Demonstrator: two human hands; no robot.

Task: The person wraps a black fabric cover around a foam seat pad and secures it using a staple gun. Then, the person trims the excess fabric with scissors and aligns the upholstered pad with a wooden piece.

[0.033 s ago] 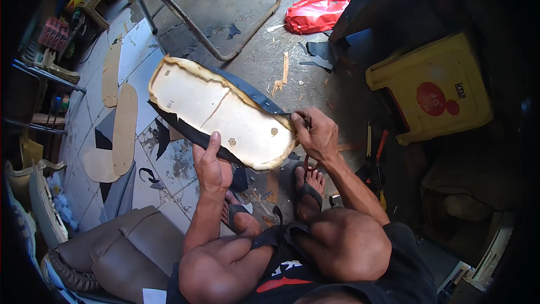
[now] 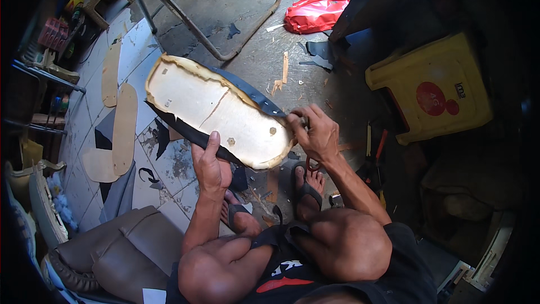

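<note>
My left hand [image 2: 209,169] is closed round the lower edge of an oblong padded panel [image 2: 197,101], thumb on its off-white backing. Yellowish foam [image 2: 225,82] rims the panel, with dark covering material [image 2: 253,94] along its long sides. My right hand [image 2: 315,135] is closed at the panel's right end, pinching the covering's edge. A red loop [image 2: 313,163], apparently a tool handle, shows just below that hand; the rest of it is hidden. The panel is held tilted above my bent knees and sandalled feet.
Around me are a metal-framed chair [image 2: 225,55], a red plastic bundle [image 2: 312,14], a yellow plastic stool [image 2: 427,67], a brown cushion [image 2: 129,247], tan oblong boards [image 2: 125,129] with dark offcuts at the left, scattered scraps and red-handled tools [image 2: 380,146] on the floor at the right.
The panel has shifted very slightly up and left. The fingers of my right hand have moved a little at its edge, and the red loop has shifted slightly.
</note>
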